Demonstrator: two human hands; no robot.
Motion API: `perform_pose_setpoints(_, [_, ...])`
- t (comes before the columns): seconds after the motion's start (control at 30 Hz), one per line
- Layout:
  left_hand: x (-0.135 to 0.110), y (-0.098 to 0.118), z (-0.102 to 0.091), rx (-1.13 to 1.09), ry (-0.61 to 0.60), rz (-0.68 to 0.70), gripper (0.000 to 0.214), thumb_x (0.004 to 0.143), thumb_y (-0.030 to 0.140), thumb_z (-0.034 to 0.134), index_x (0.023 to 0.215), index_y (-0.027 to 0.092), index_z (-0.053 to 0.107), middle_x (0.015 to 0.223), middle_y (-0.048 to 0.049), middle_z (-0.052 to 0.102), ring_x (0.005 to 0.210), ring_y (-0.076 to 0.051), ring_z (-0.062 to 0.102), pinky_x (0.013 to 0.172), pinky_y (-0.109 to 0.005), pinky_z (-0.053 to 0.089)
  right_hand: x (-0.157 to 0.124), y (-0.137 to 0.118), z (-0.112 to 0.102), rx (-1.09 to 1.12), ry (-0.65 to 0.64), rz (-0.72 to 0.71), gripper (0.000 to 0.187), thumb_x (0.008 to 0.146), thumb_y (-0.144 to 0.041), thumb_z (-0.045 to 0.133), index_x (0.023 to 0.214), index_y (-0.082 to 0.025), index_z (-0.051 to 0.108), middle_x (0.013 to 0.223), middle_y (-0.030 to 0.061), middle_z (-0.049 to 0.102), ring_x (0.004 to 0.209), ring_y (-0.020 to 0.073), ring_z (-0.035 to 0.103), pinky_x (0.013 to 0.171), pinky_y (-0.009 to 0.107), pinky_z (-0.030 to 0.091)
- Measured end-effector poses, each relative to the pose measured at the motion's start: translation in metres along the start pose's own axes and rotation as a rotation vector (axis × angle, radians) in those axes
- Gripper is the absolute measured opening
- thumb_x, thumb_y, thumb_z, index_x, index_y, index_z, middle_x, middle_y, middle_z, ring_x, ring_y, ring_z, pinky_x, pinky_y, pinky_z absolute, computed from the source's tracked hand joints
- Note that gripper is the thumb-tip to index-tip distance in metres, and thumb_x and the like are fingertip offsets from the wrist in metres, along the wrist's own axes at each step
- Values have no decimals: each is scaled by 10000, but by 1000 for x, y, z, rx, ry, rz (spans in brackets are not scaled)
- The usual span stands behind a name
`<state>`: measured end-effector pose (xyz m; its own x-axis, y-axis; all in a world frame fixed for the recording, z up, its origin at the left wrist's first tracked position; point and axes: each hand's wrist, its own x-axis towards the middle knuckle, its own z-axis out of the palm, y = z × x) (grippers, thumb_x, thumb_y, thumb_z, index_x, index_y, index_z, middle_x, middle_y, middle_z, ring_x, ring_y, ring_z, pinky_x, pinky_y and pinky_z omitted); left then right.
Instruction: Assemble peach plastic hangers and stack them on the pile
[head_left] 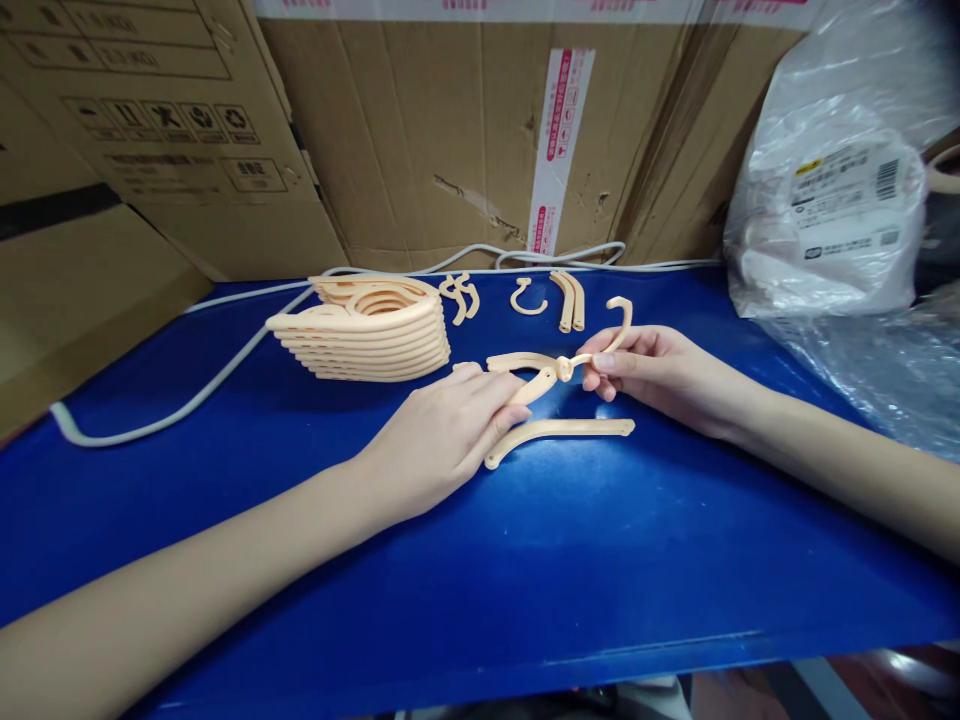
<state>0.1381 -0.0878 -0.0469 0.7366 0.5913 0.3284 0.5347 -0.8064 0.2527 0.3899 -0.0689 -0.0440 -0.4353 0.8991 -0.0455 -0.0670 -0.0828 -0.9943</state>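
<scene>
Left hand [442, 430]: thumb and fingers closed on a pale peach arm piece [536, 388], its holed end poking out toward the right.
Right hand [637, 365]: pinching a hook piece [625, 322] by its stem, the curve rising above the fingers.
Between the hands: they are apart, with the hook's round end right by the held arm piece (whether the two are joined, I cannot tell).
Second arm piece [525, 361]: just behind the left fingers, reaching to the round end.
Loose arm [559, 429]: flat on the blue bench [675, 560], nearer the wearer.
Stack of hangers [367, 345]: beyond the left hand.
Back row: small curved pieces [457, 295], a spare hook [529, 311], two curved bars [566, 308].
Behind: white cable [112, 442], cardboard [450, 120].
</scene>
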Motion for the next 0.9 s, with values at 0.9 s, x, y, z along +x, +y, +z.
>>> perform_pose_setpoints(0.9, [1,0,4,40,-10,79,343,1033,297,318,1084,120,607,947,-66,629,854,-211,508,766,-322,381,0,4,4,-51,46,-20,404,752,-245,776,1076,-219,537,808,-30,658,627,79,535,649,246,440])
